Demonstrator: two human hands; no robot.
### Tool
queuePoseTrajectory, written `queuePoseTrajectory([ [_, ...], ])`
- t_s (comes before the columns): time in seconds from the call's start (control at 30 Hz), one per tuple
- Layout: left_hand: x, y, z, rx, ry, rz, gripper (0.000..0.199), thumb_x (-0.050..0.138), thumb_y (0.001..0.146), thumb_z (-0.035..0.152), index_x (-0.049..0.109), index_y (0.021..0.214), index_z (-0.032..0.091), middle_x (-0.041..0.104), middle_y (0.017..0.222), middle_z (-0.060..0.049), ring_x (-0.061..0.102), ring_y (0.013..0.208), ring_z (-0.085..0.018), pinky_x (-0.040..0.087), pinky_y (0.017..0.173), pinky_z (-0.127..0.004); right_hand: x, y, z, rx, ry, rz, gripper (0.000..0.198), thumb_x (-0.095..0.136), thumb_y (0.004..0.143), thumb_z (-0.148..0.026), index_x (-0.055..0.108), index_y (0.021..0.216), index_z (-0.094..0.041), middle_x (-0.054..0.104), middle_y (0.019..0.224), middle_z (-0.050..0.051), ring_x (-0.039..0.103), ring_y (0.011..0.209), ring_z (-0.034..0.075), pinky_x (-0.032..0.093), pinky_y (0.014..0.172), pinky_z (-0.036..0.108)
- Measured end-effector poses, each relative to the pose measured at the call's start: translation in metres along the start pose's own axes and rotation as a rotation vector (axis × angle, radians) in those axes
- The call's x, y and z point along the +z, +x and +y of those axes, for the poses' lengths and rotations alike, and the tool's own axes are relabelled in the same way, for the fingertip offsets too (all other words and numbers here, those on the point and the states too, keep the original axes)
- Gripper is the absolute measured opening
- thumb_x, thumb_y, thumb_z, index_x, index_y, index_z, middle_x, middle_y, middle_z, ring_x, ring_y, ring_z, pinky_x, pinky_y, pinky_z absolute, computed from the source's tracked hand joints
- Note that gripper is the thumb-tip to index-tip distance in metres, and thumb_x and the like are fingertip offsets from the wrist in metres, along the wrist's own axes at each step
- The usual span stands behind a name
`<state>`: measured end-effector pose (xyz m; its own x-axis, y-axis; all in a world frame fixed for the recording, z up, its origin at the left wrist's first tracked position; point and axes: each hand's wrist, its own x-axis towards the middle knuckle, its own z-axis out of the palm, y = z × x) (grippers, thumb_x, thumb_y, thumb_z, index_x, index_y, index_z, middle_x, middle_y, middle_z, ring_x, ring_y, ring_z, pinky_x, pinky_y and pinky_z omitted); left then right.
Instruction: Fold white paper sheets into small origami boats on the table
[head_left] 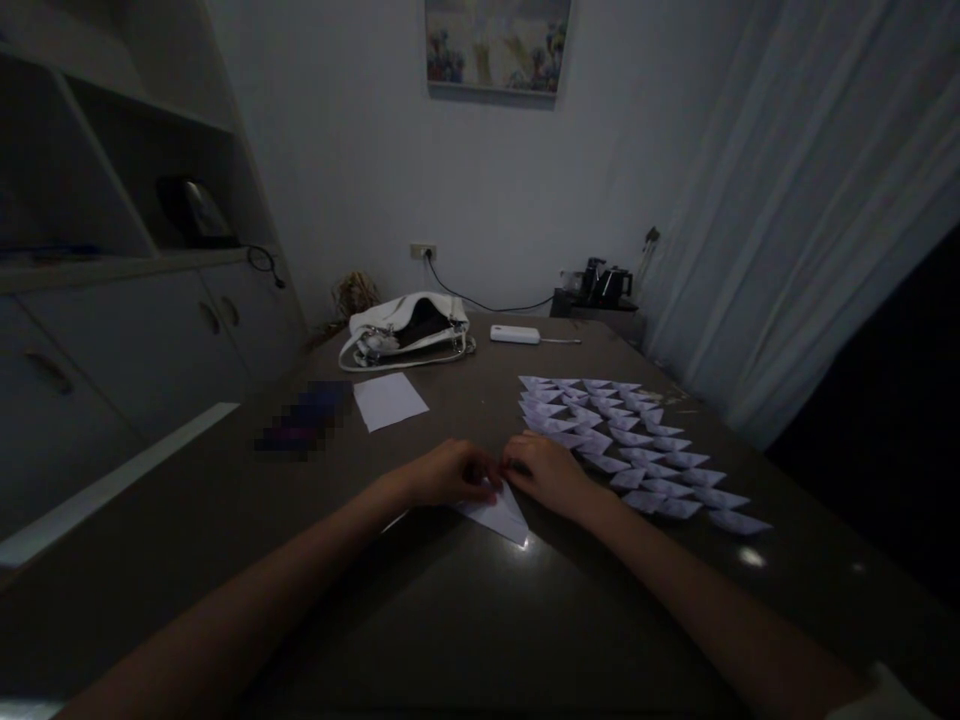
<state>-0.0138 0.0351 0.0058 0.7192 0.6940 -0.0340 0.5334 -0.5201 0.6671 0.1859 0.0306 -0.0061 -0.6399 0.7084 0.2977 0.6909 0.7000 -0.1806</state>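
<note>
The left hand [454, 472] pinches a folded white paper sheet [495, 516] on the glossy table [480, 630], left of the paper boats [628, 440], while the right hand [551, 474] curls at the sheet's top corner, grip unclear

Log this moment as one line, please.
left hand: on folded paper | right hand: at its far end | paper boats: rows, right side | loose sheet: beyond left hand | bag: far side

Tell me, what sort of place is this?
Probably a room in a home, though it could be an office: a framed picture hangs on the wall, with pale cupboards at left and a long curtain at right.
</note>
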Motion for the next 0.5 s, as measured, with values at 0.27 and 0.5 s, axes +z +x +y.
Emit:
queuePoseTrajectory([
  [0.27,0.0015,0.0008,-0.0043,-0.03,-0.011,-0.011,0.03,0.069,0.075,0.036,0.071,0.096,0.015,0.053,0.063,0.003,0.045,0.057,-0.009,0.031,0.053,-0.019,0.0061,0.0003,-0.008,0.111,-0.005,0.081,0.009,0.056,0.082,-0.009,0.063,0.08,-0.014,0.063,0.083,0.005,0.056,0.079,0.016,0.039,0.067,0.025],
  [0.5,0.0024,0.0002,-0.0055,-0.014,-0.027,0.001,0.028,0.069,0.075,0.036,0.071,0.096,0.017,0.055,0.067,0.003,0.047,0.059,-0.009,0.034,0.056,-0.019,-0.0008,-0.0056,0.0,0.069,0.157,0.147,0.009,0.06,0.081,-0.01,0.064,0.085,-0.016,0.064,0.087,0.004,0.058,0.085,0.016,0.042,0.076,0.027],
])
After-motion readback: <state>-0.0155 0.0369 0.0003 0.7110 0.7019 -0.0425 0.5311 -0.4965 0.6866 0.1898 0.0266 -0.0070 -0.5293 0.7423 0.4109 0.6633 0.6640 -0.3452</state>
